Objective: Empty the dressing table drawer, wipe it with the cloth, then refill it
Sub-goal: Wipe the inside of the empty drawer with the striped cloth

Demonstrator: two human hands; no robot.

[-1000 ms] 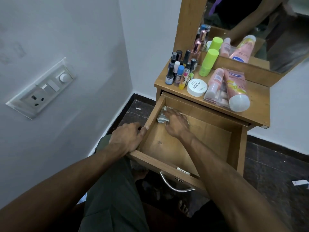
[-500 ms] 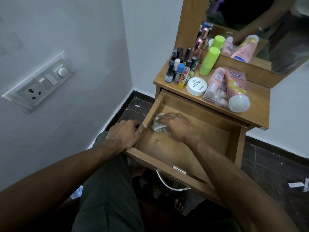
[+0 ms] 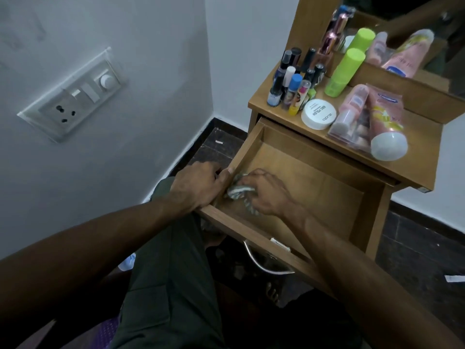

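A person seated at a dressing table works a crumpled cloth (image 3: 240,192) into the near left corner of the pulled-out drawer (image 3: 314,187), which shows bare wood inside, with nothing but the cloth in it. The right hand (image 3: 264,195) is bunched over the cloth with fingers curled around it, pressing it against the drawer floor just beside the left wall. The left hand (image 3: 198,185) grips the top edge of that left wall, thumb hooked over the rim, apparently to steady the drawer. The drawer's contents appear to stand on the tabletop (image 3: 415,167) above: a cluster of nail polish bottles (image 3: 294,81), a white round jar (image 3: 318,114), a green bottle (image 3: 344,71), a clear pouch (image 3: 349,122) and a pink tube (image 3: 386,127) lying with its white cap toward the front edge. Judging by this, emptying is done, wiping is under way and refilling remains. The cloth looks soft and light, conforming to corners, best held in a loose wad under the palm. The small bottles are likely glass, light but easily toppled, so each is safest taken around its body; the tube and pouch seem soft and forgiving.
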